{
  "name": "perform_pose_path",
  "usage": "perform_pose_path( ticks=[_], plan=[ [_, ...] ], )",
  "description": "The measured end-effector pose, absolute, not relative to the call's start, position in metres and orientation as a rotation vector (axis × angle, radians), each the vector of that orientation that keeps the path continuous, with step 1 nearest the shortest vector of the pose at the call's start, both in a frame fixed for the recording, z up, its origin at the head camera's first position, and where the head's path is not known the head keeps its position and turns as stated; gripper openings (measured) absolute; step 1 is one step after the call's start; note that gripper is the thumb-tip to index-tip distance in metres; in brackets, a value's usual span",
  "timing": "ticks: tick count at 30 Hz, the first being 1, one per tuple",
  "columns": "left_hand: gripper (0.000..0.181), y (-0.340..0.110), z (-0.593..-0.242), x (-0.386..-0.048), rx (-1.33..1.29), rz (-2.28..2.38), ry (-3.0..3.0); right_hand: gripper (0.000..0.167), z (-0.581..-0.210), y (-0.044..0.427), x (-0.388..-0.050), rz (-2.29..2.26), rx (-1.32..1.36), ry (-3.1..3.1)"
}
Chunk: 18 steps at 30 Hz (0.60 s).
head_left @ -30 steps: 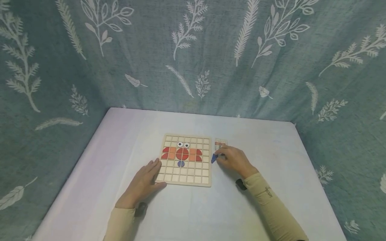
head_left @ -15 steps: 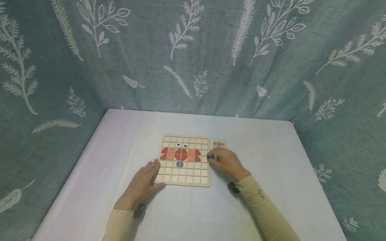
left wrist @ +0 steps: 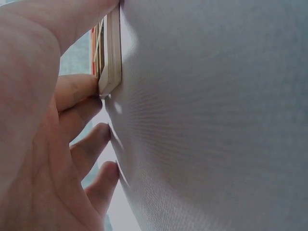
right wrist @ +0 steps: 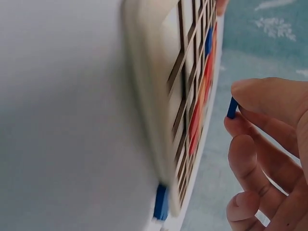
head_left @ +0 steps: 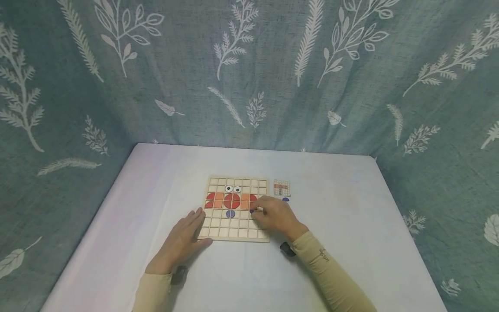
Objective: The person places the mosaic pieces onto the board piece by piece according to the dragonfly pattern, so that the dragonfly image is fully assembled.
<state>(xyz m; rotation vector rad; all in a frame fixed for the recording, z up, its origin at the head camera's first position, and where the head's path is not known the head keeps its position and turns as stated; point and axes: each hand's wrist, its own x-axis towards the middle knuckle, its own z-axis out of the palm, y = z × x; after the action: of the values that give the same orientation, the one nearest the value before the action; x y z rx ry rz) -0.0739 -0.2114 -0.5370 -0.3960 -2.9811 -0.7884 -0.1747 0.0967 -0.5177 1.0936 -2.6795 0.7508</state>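
Observation:
A wooden grid board (head_left: pixel 234 238) lies on the white table, with red, orange and blue flat pieces and two eye pieces set in its cells. My left hand (head_left: pixel 180 240) rests against its left side, fingers extended and thumb by the near left corner; in the left wrist view the fingertips touch the board's edge (left wrist: pixel 114 53). Over the right part of the board, my right hand (head_left: pixel 277 216) pinches a small blue puzzle piece (right wrist: pixel 232 109) between thumb and forefinger. That piece is mostly covered by the fingers in the head view.
Just right of the board lies a small pattern card (head_left: pixel 282 188) with a similar coloured design. Another blue piece (head_left: pixel 286 199) sits on the table below the card. A blue-green leaf-patterned curtain (head_left: pixel 195 86) stands behind the table and along its sides.
My right hand has carried the blue piece leftward from beside the board to above its right cells, uncovering the card and the other blue piece. The left hand stays at the board.

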Motion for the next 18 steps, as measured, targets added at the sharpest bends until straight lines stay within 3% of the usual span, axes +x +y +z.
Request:
perform_pose_path(
  ticks=[18],
  plan=[
    [0.083, -0.212, -0.542, -0.074, -0.389, -0.799, -2.980, 0.011, -0.520, 0.041, -0.155, 0.681, 1.318, -2.515]
  ],
)
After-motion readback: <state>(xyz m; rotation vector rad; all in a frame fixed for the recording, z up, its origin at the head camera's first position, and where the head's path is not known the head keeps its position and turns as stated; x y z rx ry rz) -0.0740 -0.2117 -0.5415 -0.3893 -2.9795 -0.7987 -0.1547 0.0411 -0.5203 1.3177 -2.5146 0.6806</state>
